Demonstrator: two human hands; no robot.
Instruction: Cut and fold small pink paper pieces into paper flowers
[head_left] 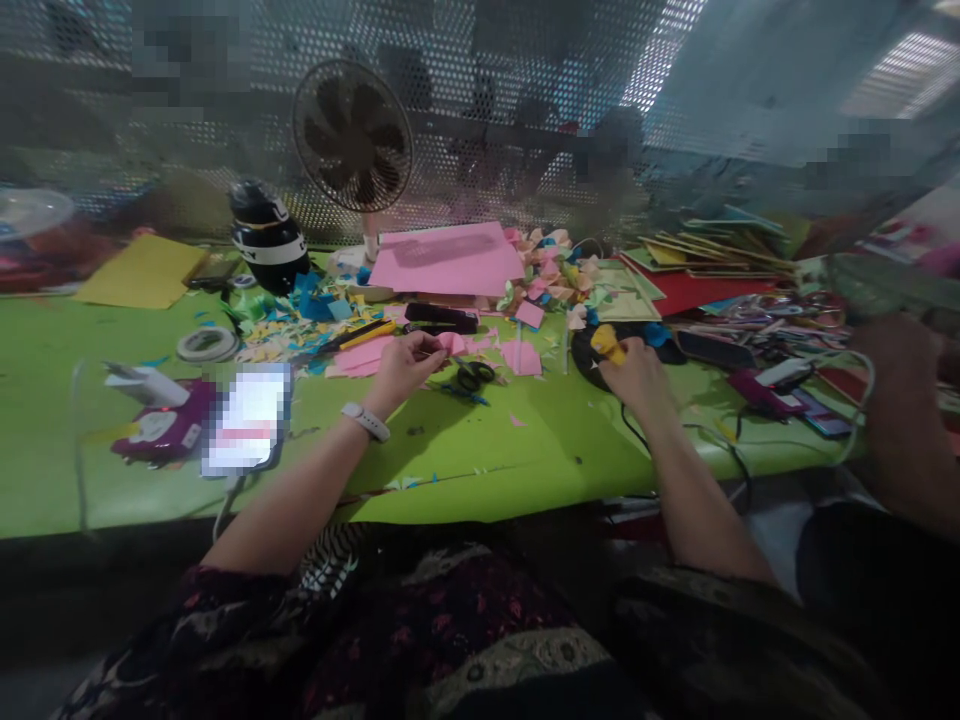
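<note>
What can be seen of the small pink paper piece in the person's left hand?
The pink paper piece is small, thin and looks like craft paper, possibly folded; the blur hides any creases. The left hand pinches its near end between the fingers and holds it just above the green table. Its free end points right, toward the black scissors lying below it. More pink pieces lie on the table around it.

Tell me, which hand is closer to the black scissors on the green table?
The left hand, most likely. It pinches a small pink paper piece, and the black-handled scissors lie just beside it. The right hand is farther off, closed on a yellow-handled tool.
</note>
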